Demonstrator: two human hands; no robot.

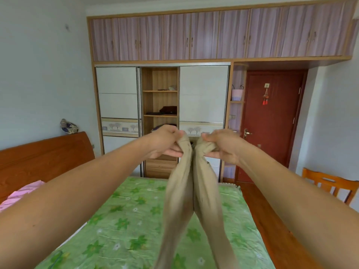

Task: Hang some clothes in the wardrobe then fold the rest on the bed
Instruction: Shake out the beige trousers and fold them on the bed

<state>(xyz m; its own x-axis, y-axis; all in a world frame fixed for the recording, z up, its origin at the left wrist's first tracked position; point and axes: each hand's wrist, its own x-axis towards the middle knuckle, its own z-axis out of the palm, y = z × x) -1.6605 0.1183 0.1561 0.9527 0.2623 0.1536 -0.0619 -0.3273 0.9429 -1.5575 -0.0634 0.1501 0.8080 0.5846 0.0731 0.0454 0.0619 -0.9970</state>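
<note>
Above the bed (124, 220), both hands hold up a pair of khaki trousers (191, 200).
Left hand (165, 141) and right hand (221, 145) each clench a bunched part of the waistband, fingers curled round the cloth, arms stretched forward; the two legs hang down side by side over the green floral bedcover. Beyond stands the wardrobe (161, 117), its middle section open with dark items on the shelves; a red door (272, 121) is at right.

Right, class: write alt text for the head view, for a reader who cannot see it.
The left hand and right hand grip beige trousers by the top, legs hanging over a green bed. Behind stand a wardrobe and a red door.
</note>
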